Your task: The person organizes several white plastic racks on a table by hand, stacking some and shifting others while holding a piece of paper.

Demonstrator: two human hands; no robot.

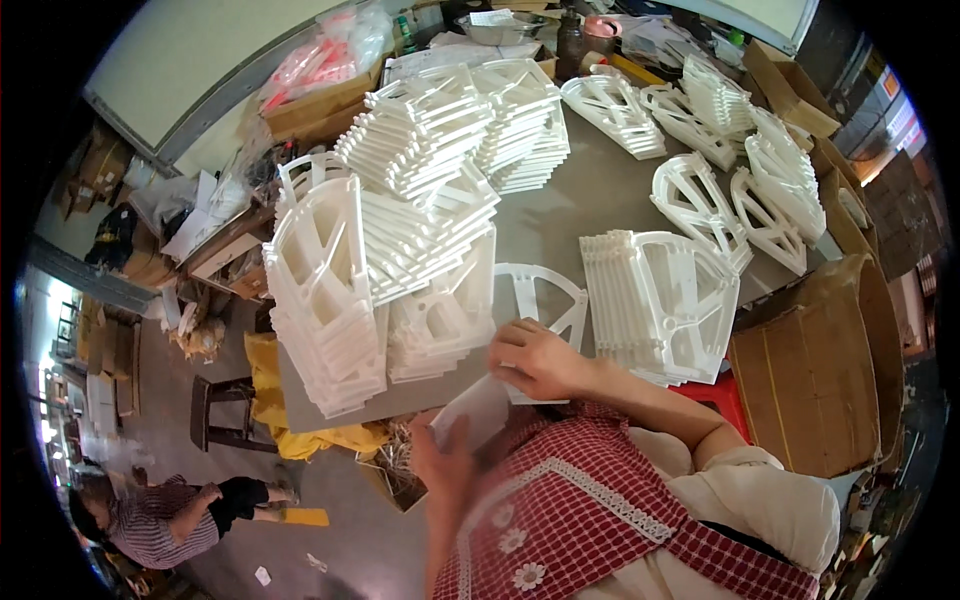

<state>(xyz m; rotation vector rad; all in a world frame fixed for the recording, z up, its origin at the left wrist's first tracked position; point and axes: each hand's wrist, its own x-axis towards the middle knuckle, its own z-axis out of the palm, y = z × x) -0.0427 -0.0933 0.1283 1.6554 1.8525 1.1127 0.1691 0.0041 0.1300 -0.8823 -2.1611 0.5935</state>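
Note:
My left hand [447, 462] grips a pale, smooth white piece [478, 410] in front of my apron, at the table's near edge. This piece is blurred, and its exact kind does not show. My right hand [540, 362] is closed, fingers curled down, where the upper end of that piece meets a single white plastic fan-shaped frame [572, 300]. What its fingertips hold is hidden. The frame lies flat on the grey table [540, 222]. A stack of similar frames [665, 305] stands just right of it, and more stacks [325, 290] rise to the left.
Loose frames [700, 205] and small piles lie at the table's right side. Cardboard boxes [815, 370] stand along the right edge. A box with red and clear plastic bags [330, 60] sits at the back left. Another person [165, 520] and a wooden stool [222, 412] are off to the left.

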